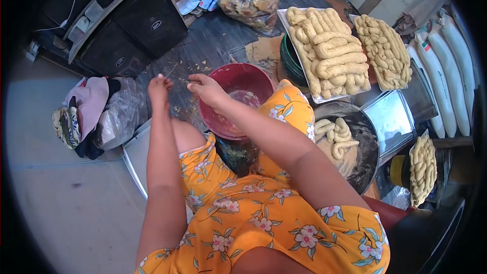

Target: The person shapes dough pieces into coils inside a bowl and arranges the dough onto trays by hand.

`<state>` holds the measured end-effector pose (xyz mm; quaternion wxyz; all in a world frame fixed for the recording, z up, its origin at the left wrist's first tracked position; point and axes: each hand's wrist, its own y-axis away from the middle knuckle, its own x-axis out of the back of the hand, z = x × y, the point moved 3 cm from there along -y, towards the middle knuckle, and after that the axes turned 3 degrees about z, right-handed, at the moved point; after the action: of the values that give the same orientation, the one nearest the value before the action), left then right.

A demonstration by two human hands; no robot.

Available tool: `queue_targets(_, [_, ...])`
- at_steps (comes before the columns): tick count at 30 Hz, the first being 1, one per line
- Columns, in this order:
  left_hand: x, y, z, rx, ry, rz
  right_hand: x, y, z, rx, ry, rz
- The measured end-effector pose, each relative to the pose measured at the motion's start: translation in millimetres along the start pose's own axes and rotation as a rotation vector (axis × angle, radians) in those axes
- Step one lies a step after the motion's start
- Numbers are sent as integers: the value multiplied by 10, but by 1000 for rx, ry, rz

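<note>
My left hand [160,91] is raised over the floor, left of the red basin, its fingers curled together; whether anything small is between them cannot be made out. My right hand [207,90] hangs above the left rim of the red basin [261,78], fingers bent and the fingertips close to the thumb. The basin holds a little whitish residue and stands on a dark bucket between my knees. To the right, a wide dark pan [366,144] holds a few dough twists [344,134] on flour. Beyond it, a white tray [318,99] is piled with dough strips [337,56].
More twisted dough fills a second tray [383,50] and a third [423,170] at the right. A bag [249,2] lies at the back. Black speakers [147,23] stand at the upper left, with folded clothes [89,104] below. White sacks [436,81] line the right side.
</note>
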<state>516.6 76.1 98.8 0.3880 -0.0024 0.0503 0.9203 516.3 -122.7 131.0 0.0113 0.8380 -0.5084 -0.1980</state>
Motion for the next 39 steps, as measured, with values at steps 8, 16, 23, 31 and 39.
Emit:
queue_targets(8, [105,-408,-549,90,208,-91,-333,17,-115,613,413,85])
queue_targets(16, [-417,1124,140,325,529,-520,-322,-903,955,165,206,186])
queue_targets(23, [6,460,-378,-24,303,-404,-915,222,372,224,-107,-340])
queue_targets(31, [-165,1438,289,292,828,-518,-402,-31,111,690,988,183])
queue_targets(39, [444,882,-30,391,604,-137,-46,32,-691,733,444,451])
